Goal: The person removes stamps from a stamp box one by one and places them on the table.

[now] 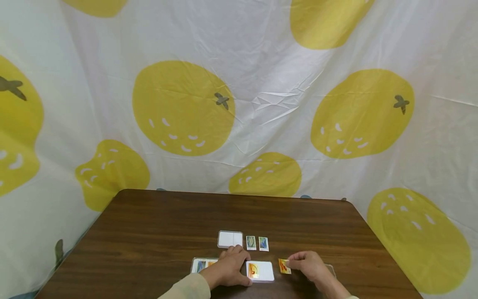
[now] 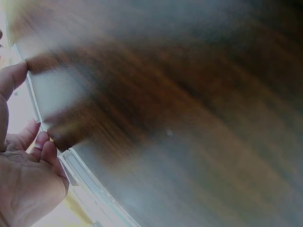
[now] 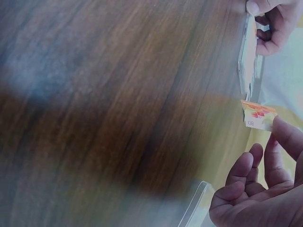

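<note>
My right hand pinches a small orange-and-yellow postage stamp between thumb and forefinger. In the right wrist view the stamp shows a printed 80. Just to the left lies a flat white case with another orange stamp on its left half. My left hand holds this case at its left end, thumb at the near edge and fingers at the far edge. Beyond it, two blue-green stamps lie side by side on the table.
A white-faced clear case lies left of the two loose stamps. Another case with stamps in it is partly hidden by my left hand. The edge of a clear piece shows beside my right wrist. Behind the brown table hangs a lemon-print curtain.
</note>
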Tool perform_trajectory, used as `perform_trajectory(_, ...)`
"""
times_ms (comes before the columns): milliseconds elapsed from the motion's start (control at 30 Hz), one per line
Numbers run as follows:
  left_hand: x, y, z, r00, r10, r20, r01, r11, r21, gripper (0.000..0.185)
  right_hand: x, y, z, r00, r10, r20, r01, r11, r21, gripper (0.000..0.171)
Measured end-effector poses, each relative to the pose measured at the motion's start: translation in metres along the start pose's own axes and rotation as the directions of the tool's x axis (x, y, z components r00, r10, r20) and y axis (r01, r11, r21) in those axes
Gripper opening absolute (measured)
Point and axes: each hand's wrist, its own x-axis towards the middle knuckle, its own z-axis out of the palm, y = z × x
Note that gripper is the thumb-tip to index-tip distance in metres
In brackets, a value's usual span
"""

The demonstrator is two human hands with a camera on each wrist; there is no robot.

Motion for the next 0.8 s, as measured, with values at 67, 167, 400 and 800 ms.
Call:
perform_trajectory(67, 0.0, 0.0, 0.0, 1.0, 0.0, -0.001, 0.0, 1.0, 0.0, 0.049, 0.0, 0.0, 0.0, 1.0, 0.01, 0.004, -0.01, 1.0, -0.002, 0.013)
perform_trajectory(167, 0.0, 0.0, 0.001, 1.0, 0.002, -0.004, -0.002, 1.0, 0.004, 0.049, 0.0, 0.0, 0.0, 1.0, 0.016, -0.003, -0.016, 1.0, -0.019, 0.012)
perform_trajectory(400, 0.0, -0.001, 0.001, 1.0, 0.004, -0.005, -0.004, 1.0, 0.004, 0.049, -0.002, -0.001, 0.004, 1.0, 0.002, -0.012, -0.003, 0.999, -0.046, 0.012)
perform_trajectory(800, 0.0, -0.001, 0.002, 1.0, 0.01, -0.009, -0.01, 1.0, 0.002, 0.05, -0.008, -0.005, 0.009, 1.0, -0.025, -0.002, 0.025, 0.999, -0.039, 0.014)
